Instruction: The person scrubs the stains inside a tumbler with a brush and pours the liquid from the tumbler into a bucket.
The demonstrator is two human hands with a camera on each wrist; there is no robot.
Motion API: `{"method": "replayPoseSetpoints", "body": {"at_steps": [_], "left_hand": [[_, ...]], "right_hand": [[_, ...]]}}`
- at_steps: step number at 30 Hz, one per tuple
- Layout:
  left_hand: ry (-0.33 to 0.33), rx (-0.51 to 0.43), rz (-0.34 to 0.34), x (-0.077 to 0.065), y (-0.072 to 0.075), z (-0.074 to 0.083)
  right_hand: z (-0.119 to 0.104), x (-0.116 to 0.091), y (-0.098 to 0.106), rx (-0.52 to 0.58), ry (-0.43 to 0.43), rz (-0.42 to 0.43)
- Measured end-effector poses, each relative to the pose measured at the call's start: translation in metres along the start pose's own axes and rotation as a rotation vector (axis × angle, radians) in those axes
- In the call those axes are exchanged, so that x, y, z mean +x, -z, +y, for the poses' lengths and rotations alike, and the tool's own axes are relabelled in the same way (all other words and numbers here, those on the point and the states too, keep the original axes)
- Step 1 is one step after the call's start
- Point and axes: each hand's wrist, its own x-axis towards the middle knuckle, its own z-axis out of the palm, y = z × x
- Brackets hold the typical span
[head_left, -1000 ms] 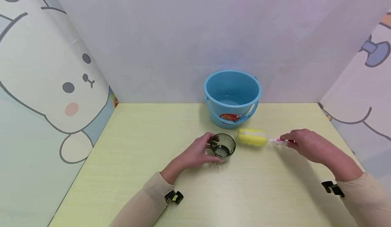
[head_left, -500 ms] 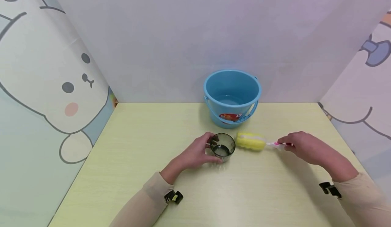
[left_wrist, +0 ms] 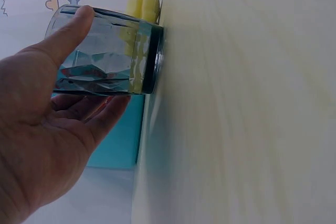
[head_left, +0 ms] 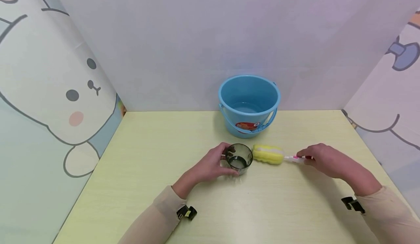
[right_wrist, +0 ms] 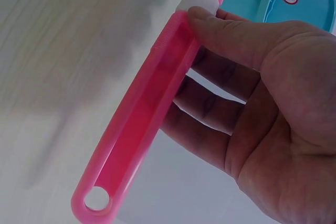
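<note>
A smoky-grey glass cup (head_left: pixel 240 160) stands upright on the table, and my left hand (head_left: pixel 214 163) grips it from the left side. In the left wrist view the thumb lies over one side of the glass (left_wrist: pixel 105 51) and the fingers over the other. My right hand (head_left: pixel 331 162) pinches a bottle brush by its pink and white handle (right_wrist: pixel 139 108), thumb near the white neck. Its yellow sponge head (head_left: pixel 268 154) points left and lies close beside the cup's right side; whether they touch I cannot tell.
Behind the cup stands a blue bucket (head_left: pixel 246 125) with its handle hanging down in front. The pale wooden table (head_left: pixel 157 145) ends at a plain back wall (head_left: pixel 197 47). Cartoon-printed panels rise at left and right.
My right hand has moved slightly left and nearer me with the bottle brush, so the sponge head has come closer to the cup. The left hand and cup have stayed put.
</note>
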Motion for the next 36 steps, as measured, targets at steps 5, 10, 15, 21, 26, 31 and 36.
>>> {"method": "replayPoseSetpoints", "body": {"at_steps": [5,10,15,21,26,31,36], "left_hand": [[0.0,-0.006,-0.002,0.0,0.0,0.0],[-0.001,-0.007,-0.001,0.0,0.0,0.0],[0.001,-0.007,0.0,0.0,-0.001,-0.001],[-0.004,-0.006,0.0,0.0,0.0,-0.001],[0.002,-0.016,0.001,0.0,-0.001,0.0],[0.003,-0.018,-0.001,0.0,-0.001,0.0],[0.004,-0.013,0.0,0.0,-0.001,0.0]], "right_hand": [[0.003,0.0,-0.002,0.001,0.023,-0.004],[0.006,0.001,-0.004,0.026,0.019,-0.035],[0.007,0.002,-0.007,0.047,-0.009,-0.062],[0.006,0.002,-0.008,0.037,-0.017,-0.06],[0.004,0.003,-0.007,0.028,-0.013,-0.062],[0.0,0.004,0.0,0.016,-0.019,-0.038],[-0.004,0.01,0.012,0.0,-0.032,0.041]]}}
